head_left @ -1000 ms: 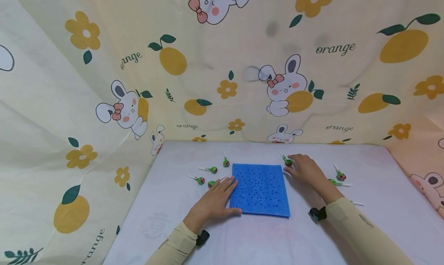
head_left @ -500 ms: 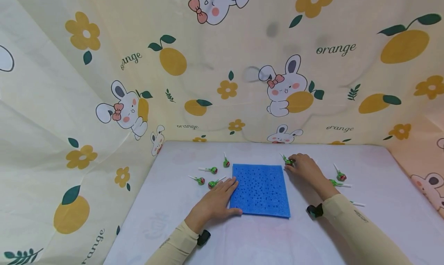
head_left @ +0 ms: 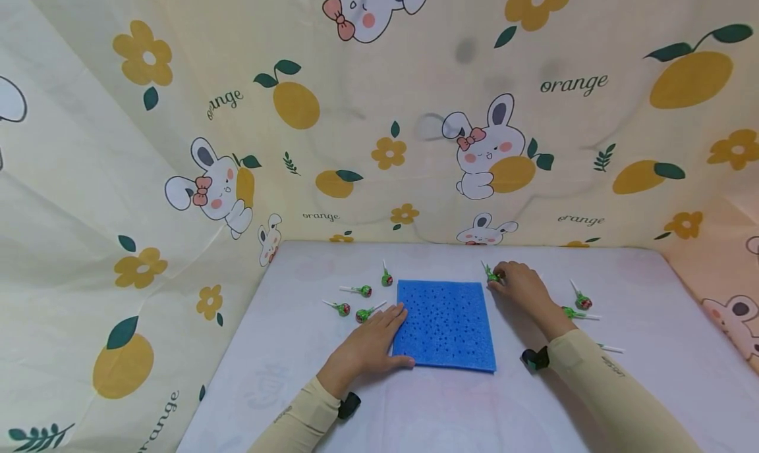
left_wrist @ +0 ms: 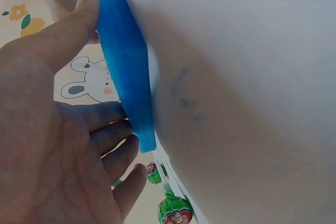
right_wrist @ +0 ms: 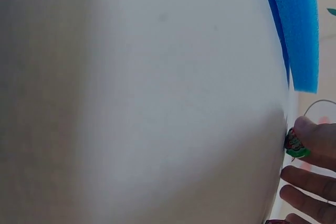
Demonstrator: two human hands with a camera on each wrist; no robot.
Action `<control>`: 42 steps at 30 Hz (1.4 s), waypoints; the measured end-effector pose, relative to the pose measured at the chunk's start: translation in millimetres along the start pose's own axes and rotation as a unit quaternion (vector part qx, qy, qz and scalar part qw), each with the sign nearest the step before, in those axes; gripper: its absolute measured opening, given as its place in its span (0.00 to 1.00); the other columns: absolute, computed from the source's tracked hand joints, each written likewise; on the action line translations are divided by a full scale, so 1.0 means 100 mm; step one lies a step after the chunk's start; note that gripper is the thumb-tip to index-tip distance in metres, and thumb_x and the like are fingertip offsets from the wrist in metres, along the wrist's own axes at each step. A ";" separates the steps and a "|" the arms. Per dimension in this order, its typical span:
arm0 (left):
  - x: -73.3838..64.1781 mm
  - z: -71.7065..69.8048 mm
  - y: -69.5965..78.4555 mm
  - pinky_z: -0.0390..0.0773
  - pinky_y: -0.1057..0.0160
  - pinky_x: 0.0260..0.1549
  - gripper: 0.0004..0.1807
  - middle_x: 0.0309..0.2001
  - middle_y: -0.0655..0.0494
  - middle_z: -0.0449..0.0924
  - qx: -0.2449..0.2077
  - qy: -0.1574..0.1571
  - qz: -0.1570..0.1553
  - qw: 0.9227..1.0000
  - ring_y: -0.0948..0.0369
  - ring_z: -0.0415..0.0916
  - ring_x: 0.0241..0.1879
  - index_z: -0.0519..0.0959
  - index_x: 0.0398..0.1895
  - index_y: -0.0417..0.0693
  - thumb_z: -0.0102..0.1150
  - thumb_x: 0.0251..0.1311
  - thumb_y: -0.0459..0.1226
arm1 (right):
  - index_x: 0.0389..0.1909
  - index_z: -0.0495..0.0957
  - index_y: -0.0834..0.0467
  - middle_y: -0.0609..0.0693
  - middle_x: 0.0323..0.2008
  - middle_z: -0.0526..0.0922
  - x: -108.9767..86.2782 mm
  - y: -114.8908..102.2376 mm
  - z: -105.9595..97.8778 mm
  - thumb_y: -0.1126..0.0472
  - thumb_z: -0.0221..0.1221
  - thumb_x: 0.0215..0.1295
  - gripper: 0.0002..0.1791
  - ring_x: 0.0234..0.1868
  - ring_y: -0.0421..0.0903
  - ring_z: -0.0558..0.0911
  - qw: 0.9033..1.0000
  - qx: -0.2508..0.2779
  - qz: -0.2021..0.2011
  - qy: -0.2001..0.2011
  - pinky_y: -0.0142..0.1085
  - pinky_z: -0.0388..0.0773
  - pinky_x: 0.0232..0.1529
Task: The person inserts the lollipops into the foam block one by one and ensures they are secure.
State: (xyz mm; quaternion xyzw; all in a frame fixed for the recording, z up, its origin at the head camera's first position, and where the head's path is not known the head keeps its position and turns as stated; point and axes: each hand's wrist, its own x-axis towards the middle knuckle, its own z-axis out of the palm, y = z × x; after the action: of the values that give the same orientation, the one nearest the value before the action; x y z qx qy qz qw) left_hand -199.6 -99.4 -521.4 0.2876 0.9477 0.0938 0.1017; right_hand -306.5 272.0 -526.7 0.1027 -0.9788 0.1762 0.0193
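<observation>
Left hand (head_left: 367,340) rests outspread fingers on the blue pad (head_left: 443,324) — right of it, right hand (head_left: 524,290) pinches a lollipop (head_left: 491,275)

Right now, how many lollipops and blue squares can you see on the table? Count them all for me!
Lollipops: 8 in view, one mostly hidden
Blue square pad: 1
Total: 9

A cream backdrop (head_left: 373,97) (lightly creased, printed with cartoon rabbits (head_left: 474,178), yellow flowers (head_left: 141,48) and oranges (head_left: 296,105)) hangs behind and beside a white tabletop (head_left: 439,413).
</observation>
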 end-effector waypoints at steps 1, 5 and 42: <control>0.00 0.00 0.00 0.54 0.54 0.83 0.58 0.87 0.53 0.50 0.000 0.000 -0.001 1.000 0.54 0.49 0.86 0.53 0.88 0.47 0.61 0.67 0.70 | 0.54 0.82 0.70 0.65 0.45 0.85 0.00 0.00 0.00 0.59 0.71 0.70 0.20 0.49 0.65 0.83 1.000 0.000 0.001 0.000 0.64 0.79 0.54; 0.00 -0.01 0.02 0.54 0.54 0.83 0.58 0.87 0.53 0.50 0.000 -0.001 -0.004 1.000 0.54 0.49 0.86 0.53 0.88 0.47 0.62 0.66 0.69 | 0.54 0.82 0.70 0.65 0.46 0.86 0.01 -0.01 0.00 0.60 0.71 0.70 0.19 0.50 0.65 0.83 1.000 -0.001 0.006 0.001 0.64 0.79 0.56; 0.01 -0.02 0.04 0.55 0.52 0.83 0.58 0.87 0.52 0.50 -0.008 -0.003 -0.009 1.000 0.53 0.49 0.86 0.54 0.88 0.47 0.64 0.66 0.68 | 0.59 0.78 0.64 0.67 0.51 0.88 -0.18 -0.22 -0.14 0.63 0.67 0.73 0.18 0.56 0.69 0.85 0.989 0.144 0.003 0.043 0.68 0.79 0.61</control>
State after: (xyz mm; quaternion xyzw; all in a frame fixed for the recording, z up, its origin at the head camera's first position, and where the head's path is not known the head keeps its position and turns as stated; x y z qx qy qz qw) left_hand -198.7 -95.8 -519.1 0.2781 0.9492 0.0997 0.1081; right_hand -284.4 259.8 -507.8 0.0941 -0.9419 0.3192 0.0455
